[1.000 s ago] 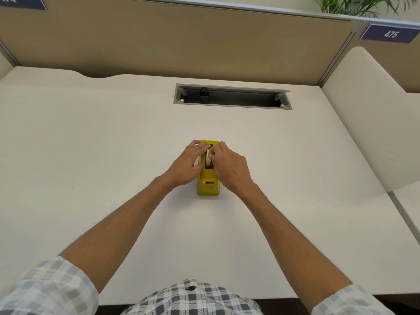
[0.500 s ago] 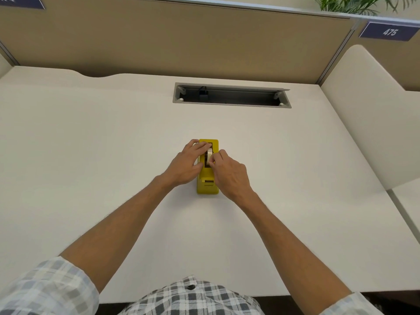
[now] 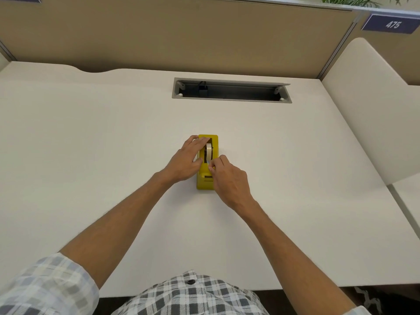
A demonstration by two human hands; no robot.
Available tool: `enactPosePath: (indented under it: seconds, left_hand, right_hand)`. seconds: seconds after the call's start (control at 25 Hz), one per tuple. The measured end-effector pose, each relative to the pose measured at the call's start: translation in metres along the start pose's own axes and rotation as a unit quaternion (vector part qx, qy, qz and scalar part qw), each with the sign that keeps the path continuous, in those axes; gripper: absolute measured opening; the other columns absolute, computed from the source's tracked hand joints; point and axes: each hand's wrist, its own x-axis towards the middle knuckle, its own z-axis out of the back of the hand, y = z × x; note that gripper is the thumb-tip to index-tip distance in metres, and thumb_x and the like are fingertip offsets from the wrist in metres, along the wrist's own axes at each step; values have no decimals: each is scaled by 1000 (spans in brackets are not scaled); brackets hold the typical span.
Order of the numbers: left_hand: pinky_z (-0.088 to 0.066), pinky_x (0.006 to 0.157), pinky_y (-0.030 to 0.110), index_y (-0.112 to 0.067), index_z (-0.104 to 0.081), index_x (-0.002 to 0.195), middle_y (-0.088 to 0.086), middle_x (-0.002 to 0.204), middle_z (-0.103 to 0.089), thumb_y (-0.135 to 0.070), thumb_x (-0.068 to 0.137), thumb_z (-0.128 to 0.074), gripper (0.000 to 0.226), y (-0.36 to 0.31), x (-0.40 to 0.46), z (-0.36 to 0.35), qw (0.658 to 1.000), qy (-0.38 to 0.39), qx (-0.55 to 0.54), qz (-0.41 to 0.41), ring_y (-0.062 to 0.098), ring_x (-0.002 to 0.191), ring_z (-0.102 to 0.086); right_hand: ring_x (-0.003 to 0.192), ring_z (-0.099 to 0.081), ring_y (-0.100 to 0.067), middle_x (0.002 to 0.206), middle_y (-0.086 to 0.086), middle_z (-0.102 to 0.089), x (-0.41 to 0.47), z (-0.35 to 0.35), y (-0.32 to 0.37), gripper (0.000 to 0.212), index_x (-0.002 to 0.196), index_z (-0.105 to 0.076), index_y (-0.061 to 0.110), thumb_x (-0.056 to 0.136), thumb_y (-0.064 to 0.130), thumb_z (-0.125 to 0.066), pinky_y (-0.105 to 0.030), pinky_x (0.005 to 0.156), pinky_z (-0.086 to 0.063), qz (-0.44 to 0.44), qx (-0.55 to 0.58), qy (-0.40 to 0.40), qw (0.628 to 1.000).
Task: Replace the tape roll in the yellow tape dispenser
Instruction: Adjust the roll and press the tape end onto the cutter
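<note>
- A yellow tape dispenser (image 3: 208, 178) sits flat mid-counter, its long axis running from 12 to 6 o'clock.
- A pale tape roll (image 3: 208, 152) stands on edge in its slot, toward 12 o'clock.

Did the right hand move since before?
Yes. The right hand slid back toward the person, from the tape roll toward the yellow plastic tape dispenser's near end.
</note>
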Motion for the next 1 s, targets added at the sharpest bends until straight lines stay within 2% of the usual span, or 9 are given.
enactPosePath:
  seconds: [0.24, 0.48, 0.56, 0.76, 0.84, 0.92, 1.0]
  left_hand:
    - [-26, 109, 28, -26, -31, 147, -1, 153, -30, -8, 93, -52, 60, 5, -5, -7, 998, -31, -53, 10, 12, 144, -21]
    - [-33, 103, 29, -33, -27, 148, -4, 153, -30, -16, 97, -48, 57, 5, -10, -14, 998, -52, -31, 20, 15, 138, -33]
    - [-38, 103, 34, -33, -26, 148, -4, 152, -31, -18, 98, -47, 56, 5, -13, -16, 998, -56, -26, 24, 17, 136, -36]
    - [-33, 110, 38, -29, -25, 149, -2, 155, -30, -22, 97, -51, 58, 3, -17, -20, 994, -94, -20, 42, 18, 142, -29]
    - [-39, 104, 36, -27, -35, 142, -3, 151, -37, -23, 94, -57, 53, 0, -18, -20, 989, -137, -20, 45, 16, 138, -34]
    - [-45, 92, 33, -24, -51, 122, -3, 142, -46, -24, 90, -62, 34, -3, -21, -22, 983, -180, -11, 44, 15, 130, -40]
    - [-43, 85, 28, -22, -60, 100, -4, 138, -48, -28, 90, -62, 12, -7, -22, -24, 977, -200, -12, 72, 13, 129, -40]
  right_hand:
    - [64, -47, -19, 95, -1, -56, -11, 5, 7, 20, 101, -57, 13, 102, 25, -41, -27, 48, -29, -8, 17, -13, 1000]
    - [65, -45, -17, 94, -1, -56, -22, 6, 11, 10, 99, -58, 14, 99, 17, -48, -27, 45, -34, -9, 14, -9, 1000]
    - [64, -42, -16, 92, -2, -56, -26, 5, 13, 13, 97, -58, 13, 100, 18, -47, -27, 44, -34, -5, 17, -17, 1000]
    - [55, -36, -15, 86, -2, -55, -31, 5, 14, 13, 92, -58, 13, 99, 19, -50, -25, 41, -28, -4, 15, -45, 999]
    - [54, -36, -14, 85, -2, -56, -34, 4, 14, 11, 91, -58, 13, 98, 18, -52, -25, 39, -31, -3, 19, -51, 999]
    - [54, -38, -13, 85, -3, -57, -36, 3, 15, 9, 92, -58, 12, 98, 18, -54, -26, 39, -34, -1, 24, -47, 999]
    - [53, -39, -13, 84, -3, -57, -38, 2, 15, 9, 93, -58, 12, 97, 18, -55, -24, 39, -32, -2, 28, -54, 998]
